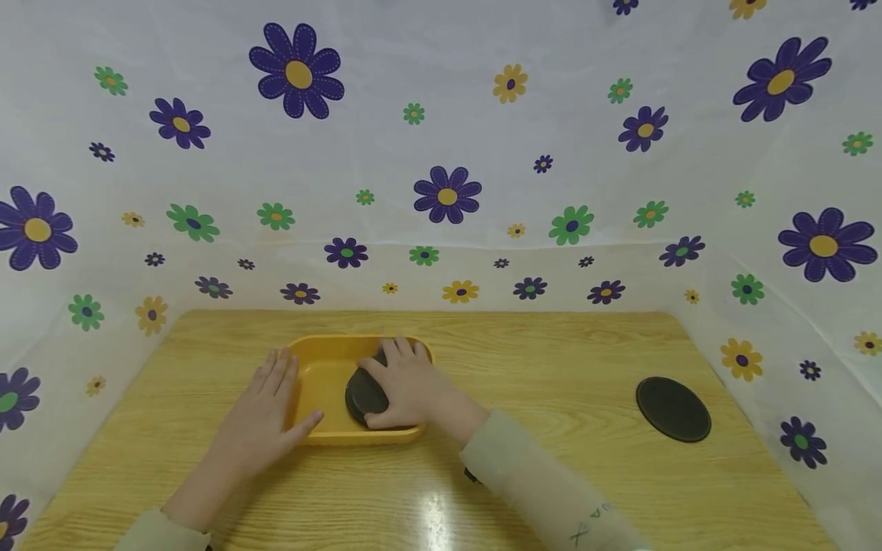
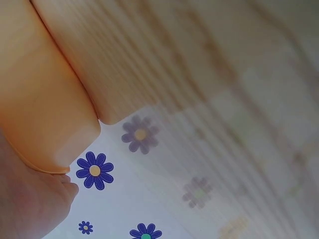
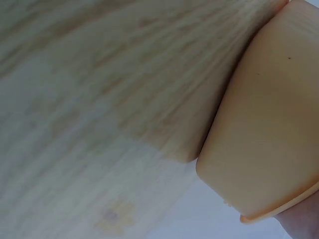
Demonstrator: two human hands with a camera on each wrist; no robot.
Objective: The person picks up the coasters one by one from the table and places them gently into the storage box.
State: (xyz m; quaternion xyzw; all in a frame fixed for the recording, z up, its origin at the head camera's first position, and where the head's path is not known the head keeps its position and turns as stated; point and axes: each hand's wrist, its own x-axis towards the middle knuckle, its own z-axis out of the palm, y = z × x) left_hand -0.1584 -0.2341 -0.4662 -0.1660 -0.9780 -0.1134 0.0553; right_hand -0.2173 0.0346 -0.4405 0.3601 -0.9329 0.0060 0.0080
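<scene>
A shallow yellow-orange plastic tray (image 1: 358, 438) with rounded corners rests on the table. Inside its right half is a black round object (image 1: 365, 398), partly covered by my right hand (image 1: 406, 386), which grips it from above with fingers and thumb spread around it. My left hand (image 1: 265, 413) lies along the tray's left side, fingers straight and thumb by the front rim. In the left wrist view, the tray's outer wall (image 2: 50, 94) shows beside part of the hand. The right wrist view shows the opposite outer wall (image 3: 264, 119), with little of the hand visible.
A flat black oval-looking disc (image 1: 673, 409) lies alone on the right side of the wood-grain table (image 1: 537, 367). A white curtain (image 1: 468, 138) printed with purple, green and yellow flowers closes off the back and both sides.
</scene>
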